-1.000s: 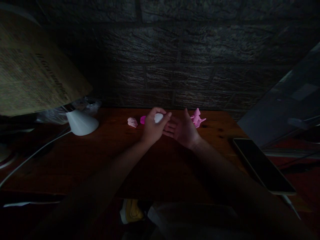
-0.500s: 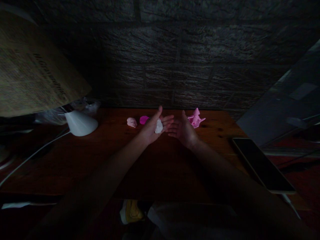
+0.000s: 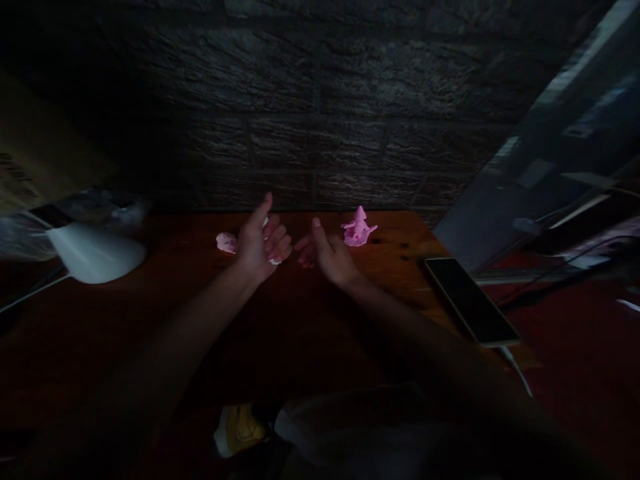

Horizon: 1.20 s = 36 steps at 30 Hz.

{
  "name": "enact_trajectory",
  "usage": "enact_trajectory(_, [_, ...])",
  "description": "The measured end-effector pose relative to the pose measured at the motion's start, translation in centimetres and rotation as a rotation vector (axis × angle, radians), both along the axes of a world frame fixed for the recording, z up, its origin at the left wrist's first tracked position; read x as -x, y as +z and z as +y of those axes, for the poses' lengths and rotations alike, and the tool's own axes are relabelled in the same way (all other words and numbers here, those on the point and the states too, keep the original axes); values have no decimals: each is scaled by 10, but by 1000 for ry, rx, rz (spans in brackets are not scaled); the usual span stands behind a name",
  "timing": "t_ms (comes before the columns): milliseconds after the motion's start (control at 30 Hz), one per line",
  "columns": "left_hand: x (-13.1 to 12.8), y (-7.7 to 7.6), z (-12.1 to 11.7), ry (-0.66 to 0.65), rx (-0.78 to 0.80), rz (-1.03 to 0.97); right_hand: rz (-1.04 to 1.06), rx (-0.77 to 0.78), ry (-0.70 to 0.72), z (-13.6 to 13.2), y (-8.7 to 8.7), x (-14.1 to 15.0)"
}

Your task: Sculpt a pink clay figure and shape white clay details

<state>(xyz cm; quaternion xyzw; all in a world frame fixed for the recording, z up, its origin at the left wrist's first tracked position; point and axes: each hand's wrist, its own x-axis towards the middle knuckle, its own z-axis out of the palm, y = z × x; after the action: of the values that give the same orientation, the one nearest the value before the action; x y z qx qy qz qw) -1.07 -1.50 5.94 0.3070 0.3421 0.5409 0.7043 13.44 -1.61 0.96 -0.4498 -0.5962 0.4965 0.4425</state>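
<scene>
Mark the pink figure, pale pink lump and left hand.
Pink figure [image 3: 357, 232]: head view, middle of its body.
Pale pink lump [image 3: 227, 242]: head view, its visible middle.
Left hand [image 3: 255, 247]: head view, below the thumb.

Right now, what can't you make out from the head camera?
Head view:
- White lump: its full shape, mostly hidden by the left hand.
- Right hand: its palm, turned mostly out of sight behind the thumb side.
- Printed paper: cut off by the left edge, its lettering too dim to read.
</scene>
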Motion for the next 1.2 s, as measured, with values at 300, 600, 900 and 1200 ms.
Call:
enact_trajectory(300, [-5, -12, 5, -213, 29, 32, -95, -99, -11, 8, -10, -4])
enact_trajectory(600, [-13, -18, 3, -106, 116, 6, -99, -84, -111, 5, -6, -6])
enact_trajectory(900, [-10, -15, 4, -200, 144, 5, -41, -45, -131, 4, -3, -5])
enact_trajectory(1200, [-14, -1, -5, -38, -67, 170, -33, 2, -64, 2, -3, -1])
